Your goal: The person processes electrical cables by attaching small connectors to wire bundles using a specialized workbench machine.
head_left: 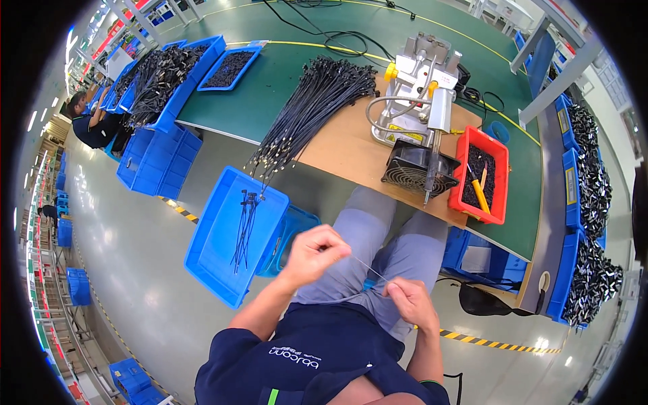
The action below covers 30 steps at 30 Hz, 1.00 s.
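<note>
A thin, silvery wire [370, 268] stretches slantwise above my lap, from one hand to the other. My left hand [314, 256] pinches its upper left end. The lower right end is in the closed fingers of my right hand [412, 302], held a little nearer to my body. Ahead, a bench machine [420, 84] with yellow knobs stands on a brown board [344, 145], and a black fan [413, 170] sits in front of it. Many black cables [317, 101] with bare tips lie fanned out left of the machine.
Left of my knees, a blue tray [202, 260] holds several black cables [246, 226]. A red bin [500, 175] contains small black parts and a yellow-handled tool [480, 197]. Blue bins [570, 182] of dark parts line the right. Another person [94, 125] sits far left.
</note>
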### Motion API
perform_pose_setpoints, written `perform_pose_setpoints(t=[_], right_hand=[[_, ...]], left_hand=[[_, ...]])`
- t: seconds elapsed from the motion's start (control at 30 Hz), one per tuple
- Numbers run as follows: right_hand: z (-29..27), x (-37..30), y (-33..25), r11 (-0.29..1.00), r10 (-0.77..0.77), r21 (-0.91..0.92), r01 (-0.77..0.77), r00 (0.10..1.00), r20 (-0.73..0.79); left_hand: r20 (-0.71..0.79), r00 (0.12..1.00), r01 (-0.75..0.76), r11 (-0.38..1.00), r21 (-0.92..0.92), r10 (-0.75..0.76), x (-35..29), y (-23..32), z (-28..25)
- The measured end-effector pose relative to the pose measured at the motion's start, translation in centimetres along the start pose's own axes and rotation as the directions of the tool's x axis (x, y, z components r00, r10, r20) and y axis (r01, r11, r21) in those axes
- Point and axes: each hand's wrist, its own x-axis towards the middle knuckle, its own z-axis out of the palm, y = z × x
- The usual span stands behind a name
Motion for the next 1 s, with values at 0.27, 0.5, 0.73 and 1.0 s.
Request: perform_pose_setpoints(t=[0.27, 0.5, 0.73, 1.0], right_hand=[[0.2, 2.5, -0.3, 0.999, 0.029, -0.013, -0.030, 0.997, -0.069], [0.7, 5.3, 1.7, 0.996, -0.092, 0.008, 0.094, 0.986, -0.136], [0.7, 6.0, 3.6, 0.985, 0.169, 0.076, -0.156, 0.956, -0.240], [1.4, 7.9, 3.7, 0.984, 0.170, 0.096, -0.150, 0.951, -0.258]], left_hand=[[0.088, 0.996, -0.045, 0.988, 0.145, 0.033, 1.5, 0.5, 3.2], [0.042, 0.998, -0.047, 0.984, 0.171, 0.040, 5.7, 0.6, -0.3], [-0.067, 0.975, -0.113, 0.737, 0.666, 0.210, 20.9, 5.5, -8.7], [0.069, 0.981, -0.143, 0.442, 0.886, 0.179, 35.9, 2.1, -8.2]])
